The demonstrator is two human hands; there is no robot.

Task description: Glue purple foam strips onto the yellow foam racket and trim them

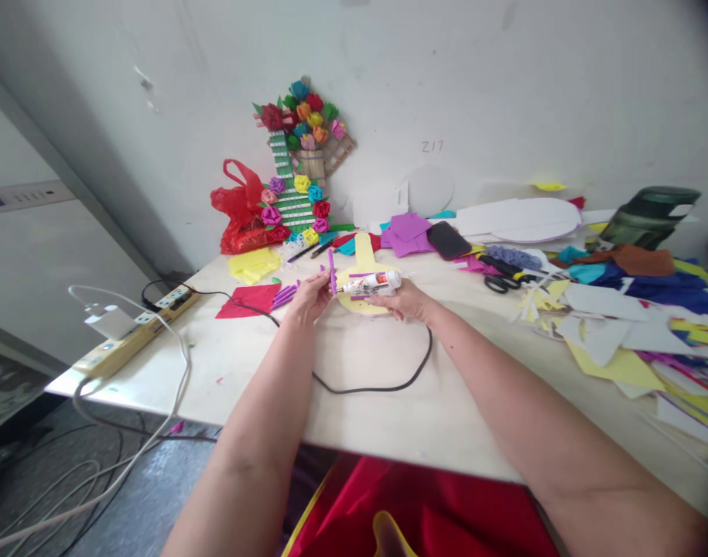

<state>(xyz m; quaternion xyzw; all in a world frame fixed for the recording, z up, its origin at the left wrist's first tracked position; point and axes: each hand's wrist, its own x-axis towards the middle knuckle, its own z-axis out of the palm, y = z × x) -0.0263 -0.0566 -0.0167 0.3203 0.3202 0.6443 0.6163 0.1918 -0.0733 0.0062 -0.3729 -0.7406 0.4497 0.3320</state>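
Loose sticks (284,295) on the worktop (365,418), just left of the left hand (312,297). Left grip closed, fingertips pinching one purple stick (333,267); its long axis points away from the person, roughly square to the glue gun. Left hand nearer it. Yellow cutout (364,249) lies between the hands, partly under the glue gun (372,285). Gun's tip points left, close to the stick; contact, cannot tell. Right hand (410,300): grip wrapped round the gun's body.

head-worn view, looking forward and down at hands (312,296)
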